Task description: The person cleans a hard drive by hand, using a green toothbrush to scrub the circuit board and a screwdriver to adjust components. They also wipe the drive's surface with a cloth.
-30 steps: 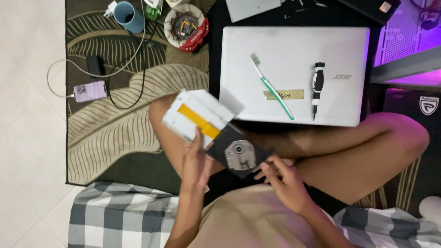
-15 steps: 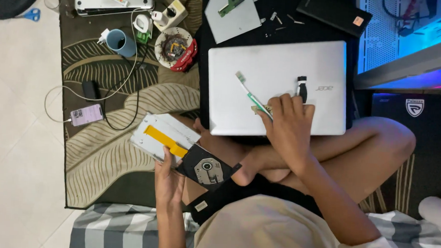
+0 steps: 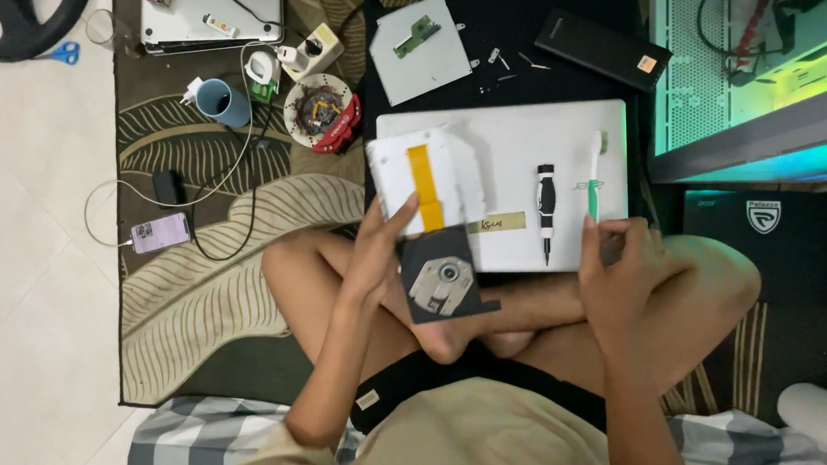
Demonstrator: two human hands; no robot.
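Head cam: person sits cross-legged on a leaf-pattern rug point(image 3: 206, 298), silver laptop point(image 3: 520, 144) lying closed just in front of the knees.

Left hand point(image 3: 380, 254) is closed around an optical drive point(image 3: 444, 280) w/ its tray part showing the hub and disc area, plus a white panel w/ an orange strip point(image 3: 425, 177) above it. Thumb on top of the white part, fingers under. The assy is held in the air over the left knee and the laptop's near-left corner, not resting flat on anything I can see.

Right hand point(image 3: 616, 269) is at the bottom end of a green/white toothbrush point(image 3: 594, 175) that lies on the laptop. Fingers curl at the handle; can't tell if it's actually pinched or just touched.

Black precision screwdriver point(image 3: 546, 206) lies on the laptop between the drive and the brush, untouched.

Progress, my read: drive is already out of its bay. Loose screws point(image 3: 495, 58) on the black mat further back, and a grey cover plate w/ a small green PCB point(image 3: 420, 47) next to them, so teardown looks well along. Brush not yet on the drive, so cleaning looks not started. Reassembly all still to do.

Other clutter: blue mug point(image 3: 222, 101), phone on a cable point(image 3: 160, 233), second laptop point(image 3: 211, 10) far left.
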